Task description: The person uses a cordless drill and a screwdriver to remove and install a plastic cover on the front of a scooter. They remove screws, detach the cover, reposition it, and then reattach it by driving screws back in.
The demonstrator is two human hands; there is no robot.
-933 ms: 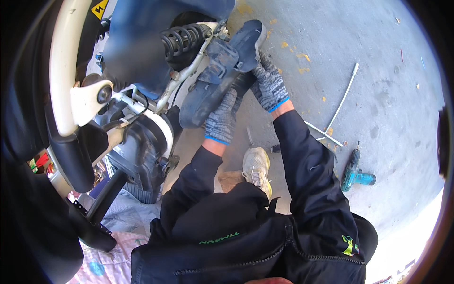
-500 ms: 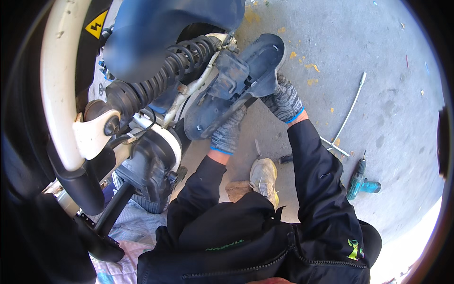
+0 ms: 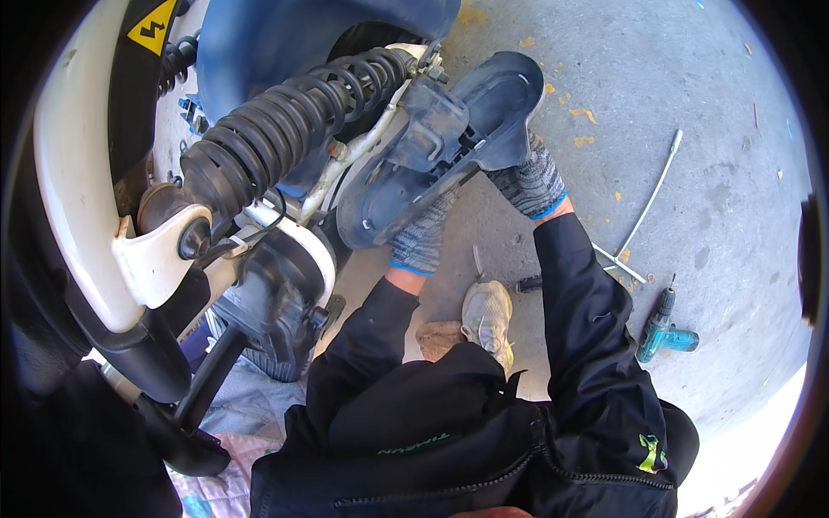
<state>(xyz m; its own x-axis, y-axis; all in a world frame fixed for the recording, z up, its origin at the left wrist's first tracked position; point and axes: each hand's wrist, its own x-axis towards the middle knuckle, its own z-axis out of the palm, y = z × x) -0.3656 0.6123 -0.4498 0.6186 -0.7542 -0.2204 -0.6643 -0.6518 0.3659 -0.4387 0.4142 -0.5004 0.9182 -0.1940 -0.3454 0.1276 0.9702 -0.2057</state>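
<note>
A long dark grey plastic cover (image 3: 509,91) with rounded ends is tilted beside the vehicle's white frame, hollow side up. My left hand (image 3: 423,233), in a grey knit glove with a blue cuff, grips its near edge at the lower end. Gloved the same way, my right hand (image 3: 529,183) holds the edge farther along, toward the upper end. Fingers of both hands are partly hidden beneath the cover. Close to its left side are a black coil spring shock absorber (image 3: 276,125) and a white frame tube (image 3: 350,155).
At the left stand the vehicle's thick white frame (image 3: 78,190) and blue body panel (image 3: 250,47). On the concrete floor to the right lie a white T-handle wrench (image 3: 648,200) and a teal cordless drill (image 3: 661,328). My shoe (image 3: 488,319) is below my hands, beside a brown block (image 3: 439,339).
The view has shifted, with the shock absorber looking larger and farther left. My hands and the cover appear slightly farther right, still held together.
</note>
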